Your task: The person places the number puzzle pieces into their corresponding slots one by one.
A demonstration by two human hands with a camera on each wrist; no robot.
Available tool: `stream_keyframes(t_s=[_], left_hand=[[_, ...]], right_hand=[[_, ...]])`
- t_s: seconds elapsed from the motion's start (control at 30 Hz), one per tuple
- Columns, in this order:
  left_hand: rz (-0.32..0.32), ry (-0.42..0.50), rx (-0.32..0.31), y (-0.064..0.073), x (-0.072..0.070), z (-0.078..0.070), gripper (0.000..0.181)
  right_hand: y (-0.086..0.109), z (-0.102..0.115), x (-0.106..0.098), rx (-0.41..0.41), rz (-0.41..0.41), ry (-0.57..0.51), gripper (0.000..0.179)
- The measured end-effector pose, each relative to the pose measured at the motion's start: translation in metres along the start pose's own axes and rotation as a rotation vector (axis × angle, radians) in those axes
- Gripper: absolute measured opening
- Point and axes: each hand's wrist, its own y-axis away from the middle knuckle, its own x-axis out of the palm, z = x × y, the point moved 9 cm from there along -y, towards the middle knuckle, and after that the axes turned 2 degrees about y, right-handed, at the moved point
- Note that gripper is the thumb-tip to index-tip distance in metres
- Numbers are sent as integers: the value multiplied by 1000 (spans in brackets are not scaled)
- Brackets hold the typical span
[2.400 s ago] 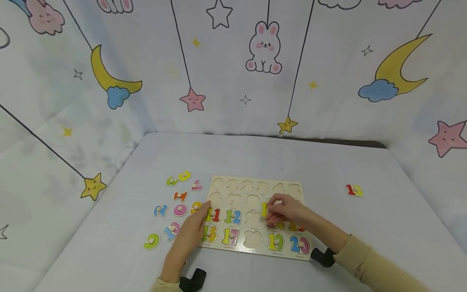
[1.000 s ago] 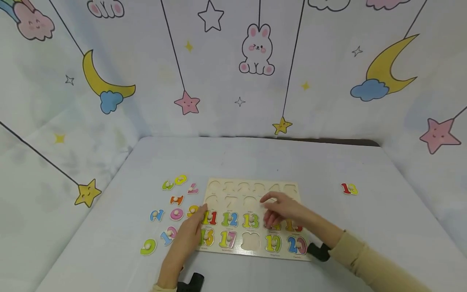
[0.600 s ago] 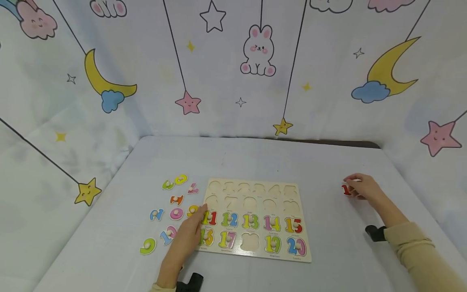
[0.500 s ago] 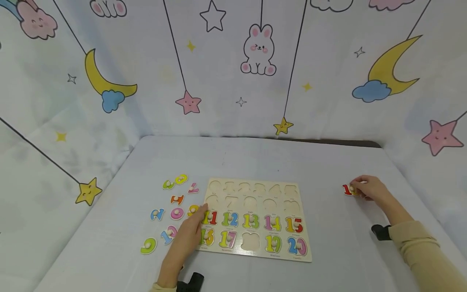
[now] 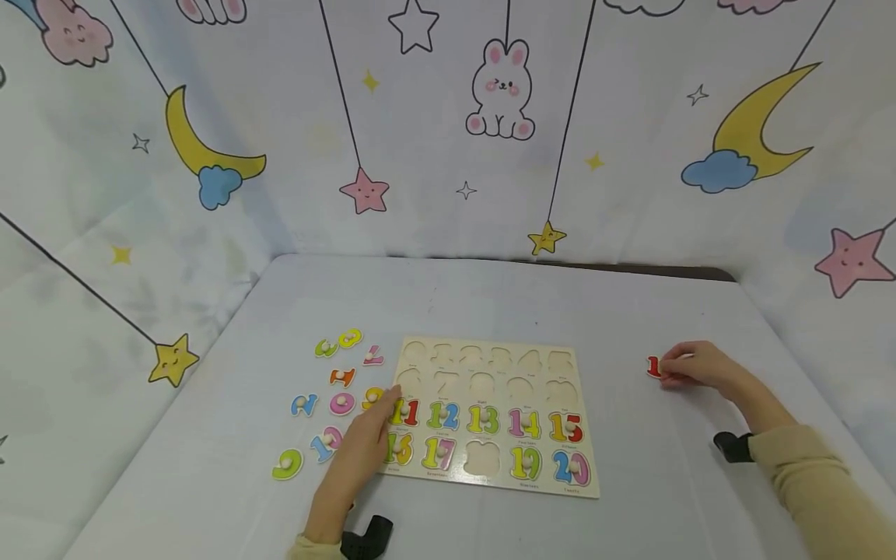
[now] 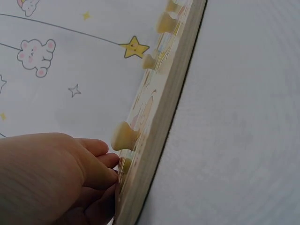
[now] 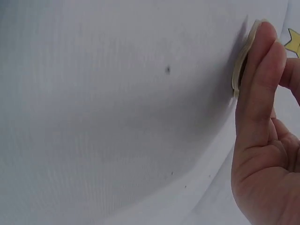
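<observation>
The right hand [image 5: 701,365] has been brought to the number piece [image 5: 653,367], now pinched; the board [image 5: 483,459] is best steadied by the relaxed left hand [image 5: 364,437].

Broad white cloth [image 5: 644,435] opens up between the right hand [image 5: 703,365] and the puzzle board [image 5: 462,385]; over left, the left hand [image 5: 360,447] and loose numbers [image 5: 341,404] block the way!
</observation>
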Motion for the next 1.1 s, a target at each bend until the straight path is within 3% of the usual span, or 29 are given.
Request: stream_keyframes(t_s=[0.13, 0.27, 0.47, 0.67, 0.87, 1.1], left_hand=[[-1, -3, 3, -1, 0, -1, 48], [-9, -12, 10, -2, -1, -3, 48], [-10, -15, 9, -1, -1, -2, 49], [-8, 1, 13, -1, -1, -2, 48], [-6, 1, 7, -1, 0, 0, 47], [-6, -6, 12, 0, -1, -2, 47]], right_hand=[[4, 24, 20, -36, -45, -13, 24], [10, 65, 60, -94, -37, -107, 23], [28, 126, 153, -189, 138, -198, 17], [40, 156, 225, -234, 340, -241, 13], [40, 164, 258, -230, 412, -218, 11], [45, 169, 272, -260, 437, -146, 10]])
